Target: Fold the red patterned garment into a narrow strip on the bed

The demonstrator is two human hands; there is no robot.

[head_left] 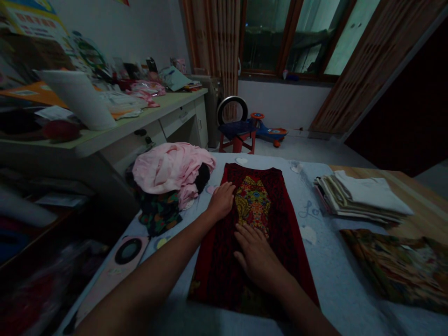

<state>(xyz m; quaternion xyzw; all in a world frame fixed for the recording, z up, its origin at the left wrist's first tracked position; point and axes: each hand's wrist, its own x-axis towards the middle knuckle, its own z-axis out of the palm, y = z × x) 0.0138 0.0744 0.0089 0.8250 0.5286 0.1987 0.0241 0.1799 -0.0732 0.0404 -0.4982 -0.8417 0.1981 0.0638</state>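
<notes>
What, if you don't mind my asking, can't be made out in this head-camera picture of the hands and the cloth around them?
Head view:
- Middle of the red garment: covered by the left hand and right hand.
- Patterned dark cloth: partly hidden under the pink cloth.
- Floral cloth: cut off by the right edge.
- Papers on the desk: blurred and too dim to read.

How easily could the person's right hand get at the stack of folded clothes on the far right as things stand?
Probably quite easily: the right hand lies on the red patterned garment, and only the blue-grey cover separates it from the stack of folded clothes. Nothing appears to block the way, though the arm would need to stretch.
</notes>
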